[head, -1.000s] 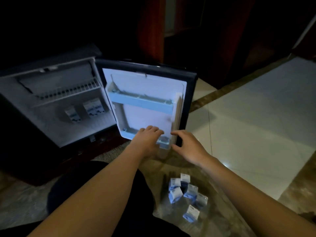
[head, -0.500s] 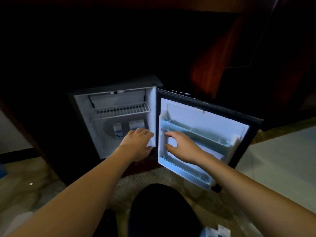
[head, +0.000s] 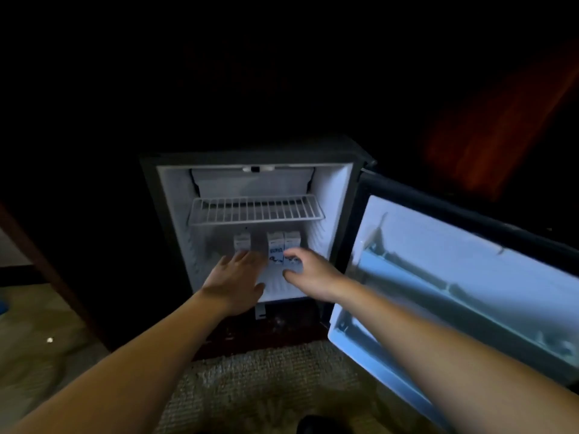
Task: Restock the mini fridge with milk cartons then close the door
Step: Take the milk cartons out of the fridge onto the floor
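Mini fridge [head: 175, 214] open; door [head: 470, 261] swung out to the right. Wire shelf [head: 255, 209] sits in the upper compartment. Three milk cartons stand upright on the fridge floor below it: one carton [head: 242, 241] at left, a pair [head: 283, 242] touching each other at right. My left hand [head: 233, 281] is flat, fingers apart, palm down just in front of the single carton, holding nothing. My right hand [head: 308, 274] has thumb & fingers spread around the rightmost carton's front; can't tell if clamped.
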